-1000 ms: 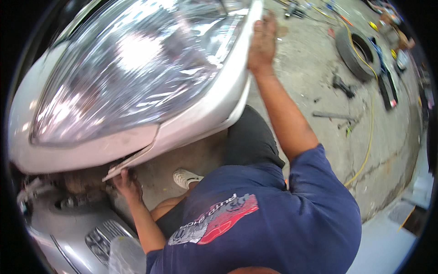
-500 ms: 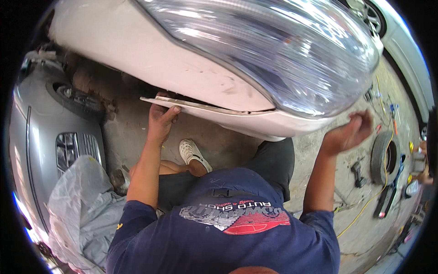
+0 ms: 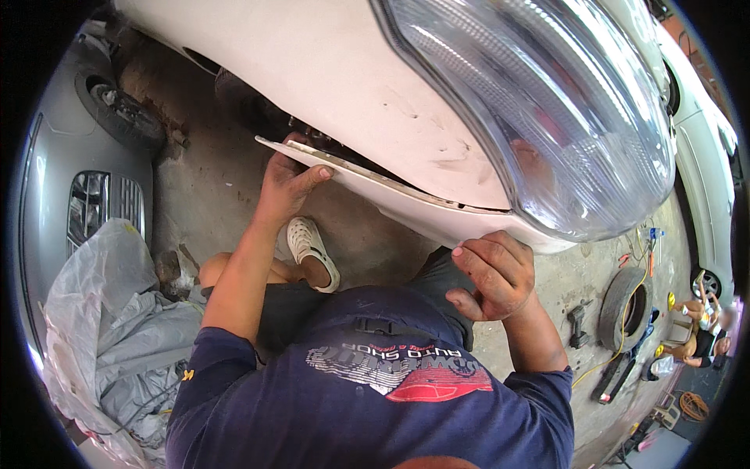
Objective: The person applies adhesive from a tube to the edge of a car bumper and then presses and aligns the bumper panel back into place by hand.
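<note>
My left hand (image 3: 291, 184) is closed round the loose end of a white bumper (image 3: 406, 206), its thumb on the outer side and its fingers behind the edge. A dark gap separates the bumper's upper edge from the white fender (image 3: 391, 102) above it, narrowing toward the clear headlight (image 3: 570, 117). Just below the headlight, my right hand (image 3: 497, 275) is beside the bumper's lower face. Its fingers are half curled, the thumb stands apart, and nothing is in it; whether the fingertips touch the bumper I cannot tell.
A silver car front (image 3: 58, 176) and a plastic-covered pile (image 3: 105, 289) are at left. On the concrete floor at right lie a tire (image 3: 625, 309), a black power tool (image 3: 578, 322) and a yellow cord (image 3: 594, 374). Another person (image 3: 703, 344) sits at the far right.
My right hand has come inward from the right, out past the headlight, to the bumper below it. My left hand keeps its hold on the bumper end. The view has shifted.
</note>
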A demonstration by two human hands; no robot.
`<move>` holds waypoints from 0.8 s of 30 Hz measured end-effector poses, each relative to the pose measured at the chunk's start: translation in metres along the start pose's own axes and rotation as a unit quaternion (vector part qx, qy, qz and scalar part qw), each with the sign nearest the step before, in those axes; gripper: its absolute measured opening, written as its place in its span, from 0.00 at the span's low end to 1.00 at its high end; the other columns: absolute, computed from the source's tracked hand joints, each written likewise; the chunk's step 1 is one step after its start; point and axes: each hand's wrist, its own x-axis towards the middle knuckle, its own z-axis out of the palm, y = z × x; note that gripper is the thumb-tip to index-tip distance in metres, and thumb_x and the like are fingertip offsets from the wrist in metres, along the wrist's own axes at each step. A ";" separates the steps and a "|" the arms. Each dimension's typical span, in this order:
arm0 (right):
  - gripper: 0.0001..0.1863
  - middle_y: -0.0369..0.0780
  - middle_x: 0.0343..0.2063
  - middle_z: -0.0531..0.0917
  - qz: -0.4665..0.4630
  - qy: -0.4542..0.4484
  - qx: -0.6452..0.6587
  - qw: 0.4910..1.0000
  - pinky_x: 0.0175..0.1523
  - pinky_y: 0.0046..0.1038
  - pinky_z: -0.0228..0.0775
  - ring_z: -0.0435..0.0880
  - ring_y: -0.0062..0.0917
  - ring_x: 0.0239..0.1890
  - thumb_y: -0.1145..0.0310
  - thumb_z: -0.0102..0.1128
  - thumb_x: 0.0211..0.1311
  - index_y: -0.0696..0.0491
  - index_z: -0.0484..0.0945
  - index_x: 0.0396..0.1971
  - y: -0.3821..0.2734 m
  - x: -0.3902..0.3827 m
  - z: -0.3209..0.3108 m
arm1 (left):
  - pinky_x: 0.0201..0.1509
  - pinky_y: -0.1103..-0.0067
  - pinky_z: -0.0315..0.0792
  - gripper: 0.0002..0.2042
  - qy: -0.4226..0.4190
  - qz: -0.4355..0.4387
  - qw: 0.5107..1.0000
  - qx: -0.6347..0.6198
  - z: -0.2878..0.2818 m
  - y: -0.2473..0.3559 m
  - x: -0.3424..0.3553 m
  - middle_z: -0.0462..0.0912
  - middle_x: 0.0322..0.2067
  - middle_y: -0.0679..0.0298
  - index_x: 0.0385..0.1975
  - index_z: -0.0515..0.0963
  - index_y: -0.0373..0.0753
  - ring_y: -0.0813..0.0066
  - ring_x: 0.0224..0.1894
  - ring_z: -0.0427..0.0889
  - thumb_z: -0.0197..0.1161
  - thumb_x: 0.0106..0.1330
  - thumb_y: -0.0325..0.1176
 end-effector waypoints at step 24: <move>0.19 0.37 0.28 0.85 0.059 -0.072 -0.056 0.994 0.29 0.30 0.72 0.81 0.29 0.25 0.55 0.83 0.52 0.55 0.88 0.34 -0.008 0.018 0.009 | 0.38 0.80 0.74 0.31 0.017 0.006 0.998 0.064 0.008 0.000 0.017 0.87 0.40 0.70 0.60 0.80 0.38 0.82 0.36 0.79 0.88 0.61 0.41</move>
